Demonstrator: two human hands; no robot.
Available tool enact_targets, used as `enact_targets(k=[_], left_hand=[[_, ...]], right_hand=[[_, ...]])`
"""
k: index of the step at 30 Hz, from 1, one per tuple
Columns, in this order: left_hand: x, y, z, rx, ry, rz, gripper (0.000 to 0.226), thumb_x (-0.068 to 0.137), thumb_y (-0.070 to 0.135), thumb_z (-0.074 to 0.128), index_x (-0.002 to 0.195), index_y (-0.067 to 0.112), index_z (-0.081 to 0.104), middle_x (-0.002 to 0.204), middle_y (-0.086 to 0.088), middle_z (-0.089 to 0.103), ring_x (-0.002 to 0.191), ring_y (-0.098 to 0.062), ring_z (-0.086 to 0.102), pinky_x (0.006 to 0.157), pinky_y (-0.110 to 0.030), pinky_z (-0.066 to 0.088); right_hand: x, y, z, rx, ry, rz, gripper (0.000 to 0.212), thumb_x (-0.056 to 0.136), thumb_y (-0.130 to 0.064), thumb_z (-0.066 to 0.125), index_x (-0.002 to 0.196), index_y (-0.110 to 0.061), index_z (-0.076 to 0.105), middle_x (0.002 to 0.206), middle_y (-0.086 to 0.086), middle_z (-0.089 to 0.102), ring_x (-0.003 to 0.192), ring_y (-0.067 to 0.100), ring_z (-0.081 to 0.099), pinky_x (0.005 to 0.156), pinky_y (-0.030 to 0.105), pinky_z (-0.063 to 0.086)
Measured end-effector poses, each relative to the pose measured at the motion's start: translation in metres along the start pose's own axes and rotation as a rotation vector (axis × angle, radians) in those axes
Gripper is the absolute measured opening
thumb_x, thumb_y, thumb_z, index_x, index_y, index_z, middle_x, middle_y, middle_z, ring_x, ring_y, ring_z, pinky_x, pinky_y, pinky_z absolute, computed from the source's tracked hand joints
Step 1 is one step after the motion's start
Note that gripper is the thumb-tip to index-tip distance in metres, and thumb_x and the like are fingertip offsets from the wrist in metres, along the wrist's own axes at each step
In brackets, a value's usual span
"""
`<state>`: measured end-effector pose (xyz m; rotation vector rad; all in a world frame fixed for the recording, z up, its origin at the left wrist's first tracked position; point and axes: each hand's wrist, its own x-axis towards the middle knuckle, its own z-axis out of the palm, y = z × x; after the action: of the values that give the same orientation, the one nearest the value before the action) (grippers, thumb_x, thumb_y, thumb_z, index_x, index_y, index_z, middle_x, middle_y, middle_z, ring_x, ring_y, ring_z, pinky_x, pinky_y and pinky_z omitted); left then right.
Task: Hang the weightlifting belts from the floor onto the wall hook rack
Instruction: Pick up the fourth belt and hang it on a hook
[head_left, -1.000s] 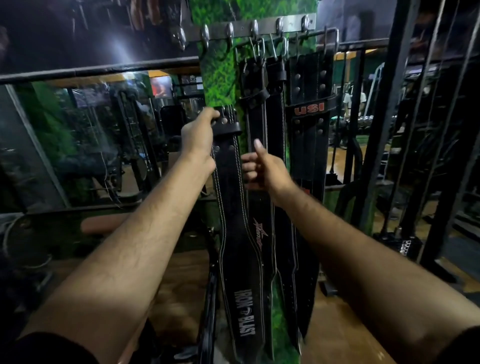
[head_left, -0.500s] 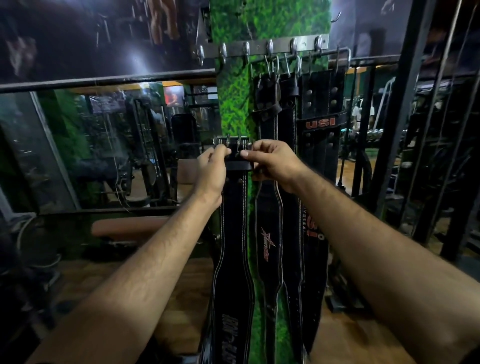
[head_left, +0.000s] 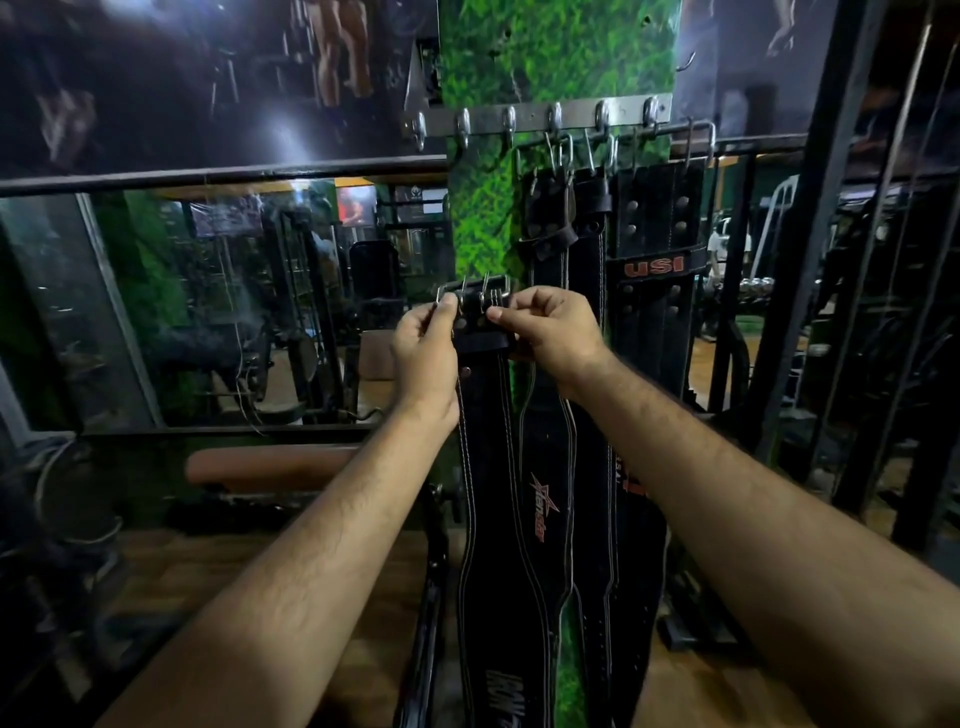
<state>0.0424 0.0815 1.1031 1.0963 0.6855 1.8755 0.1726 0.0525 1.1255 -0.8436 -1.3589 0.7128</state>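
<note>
I hold a black weightlifting belt (head_left: 491, 467) upright by its top end, well below the steel hook rack (head_left: 535, 122) on the green pillar. My left hand (head_left: 425, 353) grips the left side of its metal buckle (head_left: 470, 296). My right hand (head_left: 550, 332) pinches the buckle's right side between thumb and fingers. The belt hangs straight down between my forearms. Several black belts hang from the rack's right hooks, among them one with a red star logo (head_left: 545, 499) and one marked USI (head_left: 654, 270). The rack's left hooks (head_left: 462, 127) are bare.
A mirror wall (head_left: 208, 312) with a black rail fills the left side. A brown padded bench (head_left: 270, 465) stands low on the left. Black steel machine frames (head_left: 831, 234) rise on the right. The floor (head_left: 182, 571) below is brown wood.
My right hand has moved up from the belt's side to its buckle, joining my left hand there. The view has dropped, so the rack sits lower in the frame.
</note>
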Motion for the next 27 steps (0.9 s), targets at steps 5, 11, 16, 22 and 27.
enact_targets(k=[5, 11, 16, 22, 27], left_hand=[[0.007, 0.0, 0.01, 0.045, -0.035, 0.002, 0.014, 0.099, 0.025, 0.061, 0.09, 0.016, 0.066, 0.082, 0.001, 0.065, 0.079, -0.014, 0.061, 0.064, -0.028, 0.051], [0.016, 0.01, 0.027, 0.062, -0.06, 0.048, 0.014, 0.1, 0.021, 0.061, 0.097, 0.01, 0.068, 0.079, 0.003, 0.064, 0.077, -0.007, 0.06, 0.074, -0.023, 0.053], [0.023, 0.016, 0.041, 0.044, -0.162, 0.019, 0.021, 0.1, 0.022, 0.06, 0.105, 0.003, 0.068, 0.088, -0.005, 0.067, 0.088, -0.02, 0.065, 0.089, -0.047, 0.058], [0.043, 0.018, 0.051, 0.245, -0.163, 0.167, 0.022, 0.099, 0.025, 0.062, 0.094, 0.005, 0.071, 0.077, 0.004, 0.066, 0.061, 0.008, 0.06, 0.062, -0.014, 0.052], [0.068, 0.029, 0.067, 0.305, -0.168, 0.2, 0.031, 0.101, 0.032, 0.058, 0.09, 0.004, 0.068, 0.076, -0.002, 0.064, 0.063, -0.01, 0.056, 0.05, -0.025, 0.048]], right_hand=[[0.007, -0.005, -0.006, -0.089, 0.029, 0.004, 0.021, 0.084, -0.017, 0.082, 0.079, -0.011, 0.062, 0.075, 0.006, 0.063, 0.056, 0.006, 0.057, 0.047, 0.022, 0.05], [0.032, -0.002, -0.019, -0.373, 0.191, -0.028, 0.051, 0.075, -0.05, 0.083, 0.115, -0.027, 0.063, 0.111, -0.007, 0.065, 0.096, 0.009, 0.064, 0.074, 0.03, 0.056], [0.044, -0.004, -0.025, -0.276, -0.001, -0.153, 0.016, 0.097, -0.028, 0.066, 0.089, -0.018, 0.074, 0.086, 0.0, 0.076, 0.077, 0.007, 0.068, 0.072, 0.027, 0.055], [0.059, -0.001, -0.027, -0.242, 0.065, -0.232, 0.017, 0.099, -0.022, 0.064, 0.086, -0.015, 0.073, 0.084, 0.001, 0.075, 0.076, 0.008, 0.067, 0.072, 0.027, 0.054], [0.08, -0.016, -0.015, -0.229, 0.156, -0.228, 0.025, 0.1, -0.024, 0.063, 0.077, -0.017, 0.068, 0.07, -0.004, 0.066, 0.062, 0.008, 0.058, 0.06, 0.027, 0.048]])
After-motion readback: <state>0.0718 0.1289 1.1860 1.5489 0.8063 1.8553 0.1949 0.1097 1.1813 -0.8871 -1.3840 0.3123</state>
